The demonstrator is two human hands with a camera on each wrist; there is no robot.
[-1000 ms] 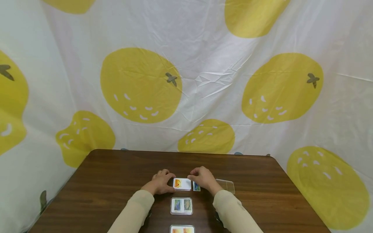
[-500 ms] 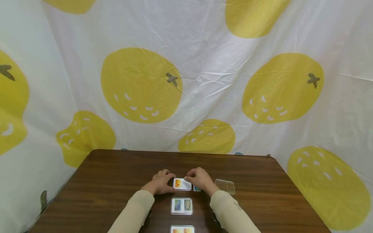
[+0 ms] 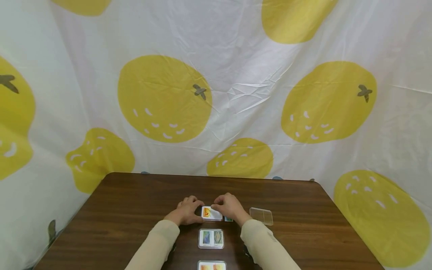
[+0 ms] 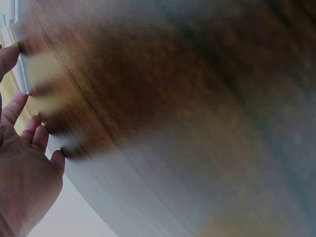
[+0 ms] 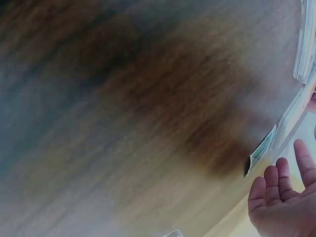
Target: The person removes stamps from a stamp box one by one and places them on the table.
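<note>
On the brown table (image 3: 128, 202) lies a white card case (image 3: 210, 213) with an orange picture on top. My left hand (image 3: 195, 211) grips its left end with curled fingers. From the other side, my right hand (image 3: 218, 206) grips its right end. A small blue-green card (image 3: 228, 219) peeks out from under my right wrist. The left wrist view shows my thumb and fingers (image 4: 17, 106) against the case's white edge (image 4: 20, 74). The right wrist view is blurred, with my fingers (image 5: 276, 185) beside the small card's edge (image 5: 260, 152).
A clear lid (image 3: 261, 216) lies right of my right hand. Closer to me sit a clear case with two picture cards (image 3: 210, 239) and another case (image 3: 211, 266) at the frame's bottom edge. A white cloth with yellow fruit (image 3: 216, 93) hangs behind the table.
My right hand has slid a little to the left over the card case, covering more of the small blue-green card. The left hand has stayed put.
</note>
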